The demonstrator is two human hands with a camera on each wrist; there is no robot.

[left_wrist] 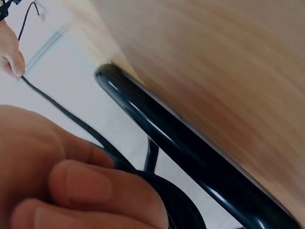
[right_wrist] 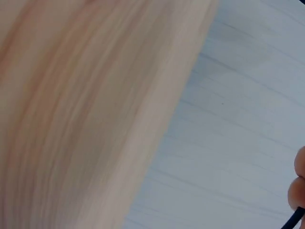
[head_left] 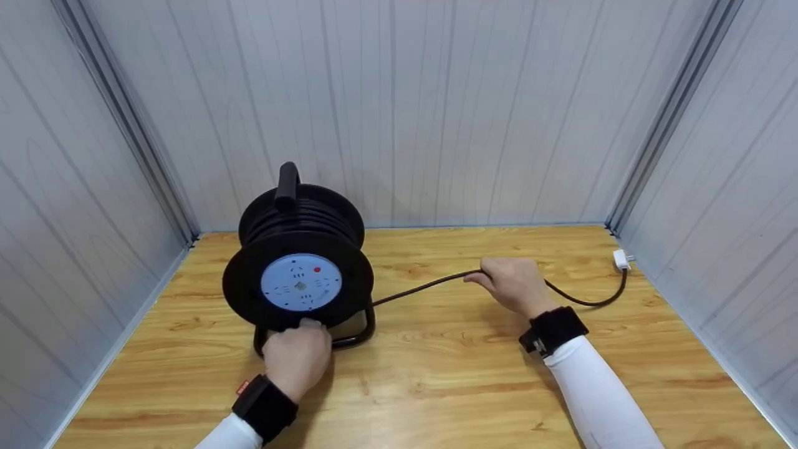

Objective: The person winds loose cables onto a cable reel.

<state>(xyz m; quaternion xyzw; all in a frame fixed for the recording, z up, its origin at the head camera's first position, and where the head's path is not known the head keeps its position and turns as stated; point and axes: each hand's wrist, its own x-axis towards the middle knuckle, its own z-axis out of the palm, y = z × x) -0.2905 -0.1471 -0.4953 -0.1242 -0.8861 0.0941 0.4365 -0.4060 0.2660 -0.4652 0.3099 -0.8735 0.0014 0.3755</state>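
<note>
A black cable reel (head_left: 243, 284) stands at the left of the wooden table, a pale blue socket panel (head_left: 280, 271) on its front disc. My left hand (head_left: 298, 355) is at the disc's lower edge, fingers curled and gripping the reel there; the exact part held is hidden. In the left wrist view, the black tube stand (left_wrist: 176, 136) passes beside those curled fingers (left_wrist: 114, 191). Off to the right, my right hand (head_left: 514, 284) grips the black cable (head_left: 430, 285), which runs fairly straight from the reel. Only fingertips (right_wrist: 298, 193) and a bit of cable show in the right wrist view.
Beyond the right hand the cable bends round to a white plug (head_left: 621, 259) by the right wall. Pale panel walls (head_left: 424, 125) enclose the wood-grain table (head_left: 405, 386) at the back and both sides. The reel's carrying handle (head_left: 287, 184) points up.
</note>
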